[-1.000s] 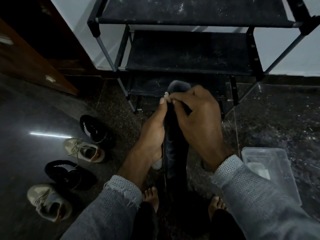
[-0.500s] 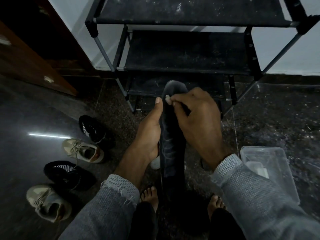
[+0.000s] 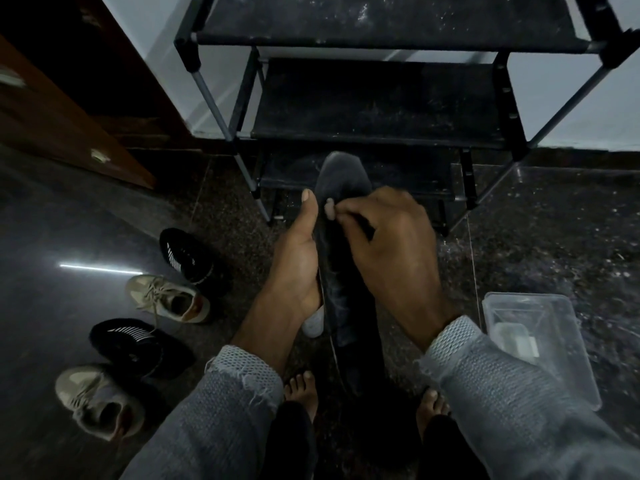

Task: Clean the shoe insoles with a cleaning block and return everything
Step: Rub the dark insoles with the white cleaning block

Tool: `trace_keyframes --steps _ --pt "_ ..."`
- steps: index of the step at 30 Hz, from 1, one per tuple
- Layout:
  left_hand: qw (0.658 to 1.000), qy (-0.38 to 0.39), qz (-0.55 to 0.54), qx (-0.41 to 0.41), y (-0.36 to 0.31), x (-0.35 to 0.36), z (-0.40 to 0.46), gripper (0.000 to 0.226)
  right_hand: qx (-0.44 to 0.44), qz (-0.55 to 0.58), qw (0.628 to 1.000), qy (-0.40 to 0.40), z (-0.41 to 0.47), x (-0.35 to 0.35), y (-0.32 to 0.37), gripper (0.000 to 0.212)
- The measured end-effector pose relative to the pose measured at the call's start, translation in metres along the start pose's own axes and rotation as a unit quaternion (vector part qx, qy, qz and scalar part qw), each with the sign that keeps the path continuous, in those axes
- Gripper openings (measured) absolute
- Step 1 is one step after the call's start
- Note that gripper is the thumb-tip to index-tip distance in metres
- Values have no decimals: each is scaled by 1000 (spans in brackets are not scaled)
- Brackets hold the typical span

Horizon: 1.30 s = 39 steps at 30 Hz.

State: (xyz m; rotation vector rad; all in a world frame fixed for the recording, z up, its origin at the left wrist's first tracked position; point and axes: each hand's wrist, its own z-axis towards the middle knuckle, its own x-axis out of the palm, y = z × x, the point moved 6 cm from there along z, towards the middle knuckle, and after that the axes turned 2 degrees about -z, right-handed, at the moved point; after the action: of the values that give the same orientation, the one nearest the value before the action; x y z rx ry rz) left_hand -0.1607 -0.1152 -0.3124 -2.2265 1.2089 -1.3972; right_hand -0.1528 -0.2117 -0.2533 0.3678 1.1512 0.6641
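- nearest the camera, two grey knit sleeves [image 3: 214, 410] frame the view, and bare toes [image 3: 301, 389] rest on the dark speckled floor [image 3: 554, 244] below them.
- the dark insole [image 3: 341, 271] stands lengthwise between the hands, above the floor, its rounded end pointing away toward the rack.
- the left hand [image 3: 294, 268] grips the insole's left edge, thumb lying straight up along it; the other fingers are hidden behind the insole. a white object [image 3: 313, 323] shows under the heel of this hand; what it is cannot be told.
- the right hand [image 3: 391, 251] has its fingers curled, pinching a small pale cleaning block [image 3: 329, 208] against the insole's upper part.
- to the right on the floor lies a clear plastic container [image 3: 561, 358] with something pale inside.
- to the left stand four shoes in a row: beige sneaker [image 3: 97, 407], black shoe [image 3: 131, 344], beige sneaker [image 3: 169, 299], black shoe [image 3: 187, 258].
- farthest off, a black shoe rack [image 3: 381, 109] stands against the pale wall [image 3: 162, 32], beside brown wooden furniture [image 3: 59, 109].
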Motion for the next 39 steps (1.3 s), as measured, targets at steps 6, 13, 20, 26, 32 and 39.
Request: trace_keyframes --steps 6,13,20,26,32,39 --pt "1000 -7 6 12 -3 -1 0 61 45 33 998 15 2 -1 -9 9" --pt "1000 -11 -23 13 -5 -2 0 64 3 80 996 49 -4 6 11 12" --pt "999 -25 -23 20 -2 -5 3 63 42 61 997 31 1 0 -10 12" --pt "998 -48 -29 27 -10 -9 1 62 -23 95 993 72 -10 12 20 17" --pt "999 -27 -41 8 -2 -5 4 66 37 31 998 35 0 5 -10 13" --pt "997 -71 -19 33 -10 -11 2 61 -8 94 993 67 -12 14 17 15"
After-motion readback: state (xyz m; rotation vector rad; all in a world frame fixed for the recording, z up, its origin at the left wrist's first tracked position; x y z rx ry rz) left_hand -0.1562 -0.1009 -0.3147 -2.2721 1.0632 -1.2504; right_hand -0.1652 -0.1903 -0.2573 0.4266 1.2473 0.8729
